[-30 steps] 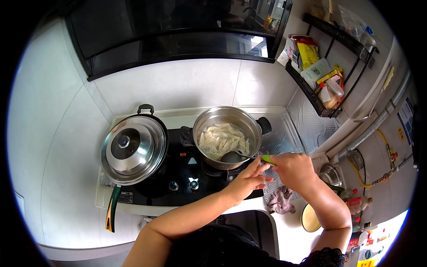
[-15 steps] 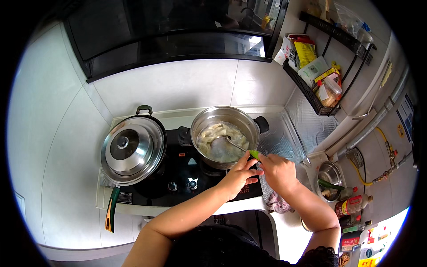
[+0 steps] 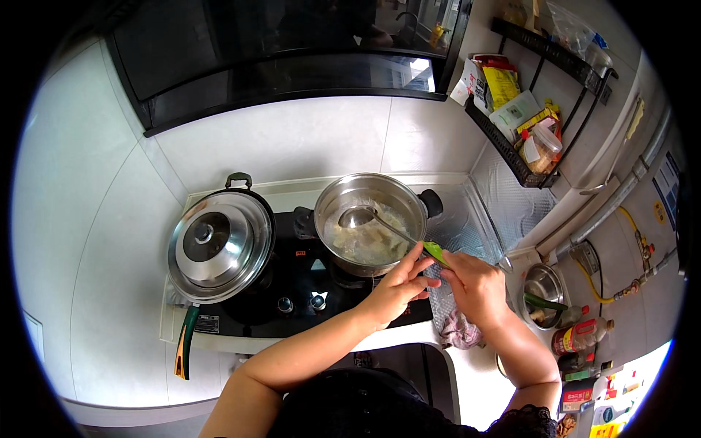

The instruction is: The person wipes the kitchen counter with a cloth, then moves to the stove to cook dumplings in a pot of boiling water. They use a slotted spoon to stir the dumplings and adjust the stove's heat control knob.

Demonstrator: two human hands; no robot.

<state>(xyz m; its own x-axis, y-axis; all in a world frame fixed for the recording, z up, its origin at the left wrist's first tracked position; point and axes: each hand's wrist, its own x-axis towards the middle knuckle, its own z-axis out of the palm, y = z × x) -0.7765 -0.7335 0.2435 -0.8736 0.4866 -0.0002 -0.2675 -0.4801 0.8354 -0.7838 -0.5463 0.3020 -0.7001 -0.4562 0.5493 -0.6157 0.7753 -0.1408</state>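
I'm clamping the ladle's green handle (image 3: 436,252) in my right hand (image 3: 478,285); left hand's (image 3: 394,293) fingers are meeting it, grip unclear. Ladle bowl (image 3: 356,217) is swinging from 8 to 10 o'clock inside the pot (image 3: 388,191), stirring the pale food (image 3: 374,242).

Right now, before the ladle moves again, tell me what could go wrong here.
1. The left hand is close to the near rim of the pot; if the metal is hot, a brush could burn it.
2. The ladle, gripped by the right hand, is in among the pale food; a rough stir might tear pieces or splash liquid.
3. The lidded pan's handle juts past the counter edge and might get knocked.
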